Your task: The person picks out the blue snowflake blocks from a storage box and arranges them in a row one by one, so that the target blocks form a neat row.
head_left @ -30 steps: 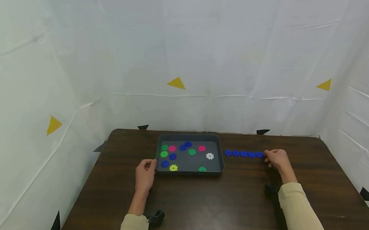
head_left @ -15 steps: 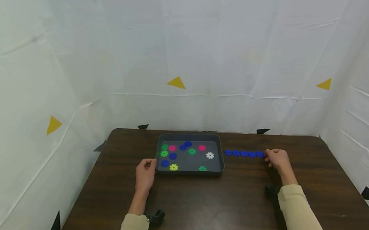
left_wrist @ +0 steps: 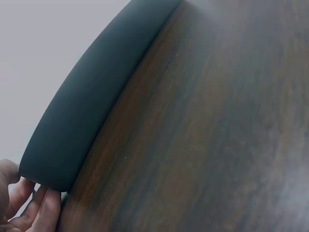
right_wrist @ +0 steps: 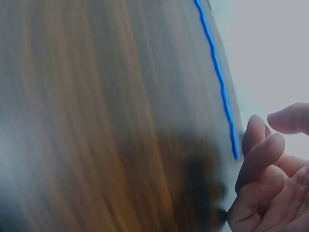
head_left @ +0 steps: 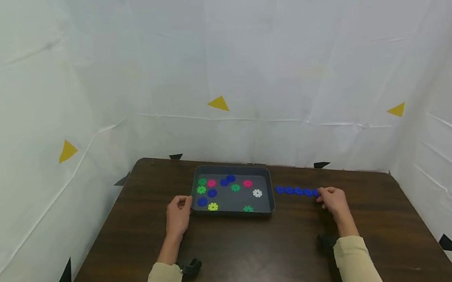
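A dark grey rectangular tray [head_left: 234, 211] stands on the table with several flower-shaped plastic discs inside. My left hand [head_left: 178, 215] grips its left side near the front corner; in the left wrist view the fingers [left_wrist: 47, 212] lie at the tray's lower corner and the thumb is beside it. To the right of the tray lies a straight row of blue flower-shaped discs [head_left: 298, 191]. My right hand [head_left: 333, 199] is at the row's right end, overlapping the last disc. The right wrist view shows the fingertips beside the end of the blue row [right_wrist: 223, 92], with thumb and index apart.
In the tray lie green, pink and blue discs, a yellow disc [head_left: 213, 206] and a white disc [head_left: 257, 193]. The dark wooden table [head_left: 261, 254] extends in front of the tray. A white sheet [head_left: 182, 57] with coloured triangles hangs behind and at both sides.
My right hand has moved slightly left, now overlapping the last blue disc. The left hand keeps its place on the tray. The head view has tilted a little.
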### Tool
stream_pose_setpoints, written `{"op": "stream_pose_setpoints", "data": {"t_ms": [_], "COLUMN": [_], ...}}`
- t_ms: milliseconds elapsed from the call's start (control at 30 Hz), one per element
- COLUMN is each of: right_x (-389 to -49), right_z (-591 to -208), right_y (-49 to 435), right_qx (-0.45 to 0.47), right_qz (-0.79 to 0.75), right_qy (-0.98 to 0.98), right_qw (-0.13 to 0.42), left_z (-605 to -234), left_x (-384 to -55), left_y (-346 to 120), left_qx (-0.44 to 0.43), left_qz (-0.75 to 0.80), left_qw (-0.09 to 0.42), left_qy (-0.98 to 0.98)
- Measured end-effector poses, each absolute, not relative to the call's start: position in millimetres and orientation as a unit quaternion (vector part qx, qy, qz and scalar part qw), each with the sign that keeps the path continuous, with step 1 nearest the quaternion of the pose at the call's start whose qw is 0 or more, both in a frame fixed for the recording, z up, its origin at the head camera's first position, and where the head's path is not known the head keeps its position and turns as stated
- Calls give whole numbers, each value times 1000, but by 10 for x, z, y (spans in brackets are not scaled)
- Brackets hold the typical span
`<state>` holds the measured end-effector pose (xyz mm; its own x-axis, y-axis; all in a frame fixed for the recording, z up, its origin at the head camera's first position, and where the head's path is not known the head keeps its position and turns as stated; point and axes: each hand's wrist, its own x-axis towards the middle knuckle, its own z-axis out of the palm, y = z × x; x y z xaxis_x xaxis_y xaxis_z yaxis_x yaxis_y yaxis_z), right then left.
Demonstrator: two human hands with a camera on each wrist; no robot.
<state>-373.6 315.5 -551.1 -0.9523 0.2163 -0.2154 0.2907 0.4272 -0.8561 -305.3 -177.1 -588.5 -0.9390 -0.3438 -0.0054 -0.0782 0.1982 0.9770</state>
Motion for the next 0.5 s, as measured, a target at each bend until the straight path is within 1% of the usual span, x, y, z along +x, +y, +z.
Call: {"op": "stream_pose_setpoints", "data": {"t_ms": [167, 333, 500], "right_x": [-3713, -3699, -3735], "right_z": [-5509, -5407, -5285], "right_y": [2867, 2529, 2181], "right_qx": [120, 81, 32], "right_qz": [-505, -507, -512], "right_qy": [854, 858, 858], "right_qw": [17, -5, -32], "left_z": [-5892, -5894, -5887], "left_x": [-3059, -3053, -3042], "left_y": [-1781, -1778, -1782], "left_qx": [138, 142, 136], "left_qz": [-606, -609, -611], "left_qw": [114, 108, 114], "left_qy": [-775, -773, -772]}}
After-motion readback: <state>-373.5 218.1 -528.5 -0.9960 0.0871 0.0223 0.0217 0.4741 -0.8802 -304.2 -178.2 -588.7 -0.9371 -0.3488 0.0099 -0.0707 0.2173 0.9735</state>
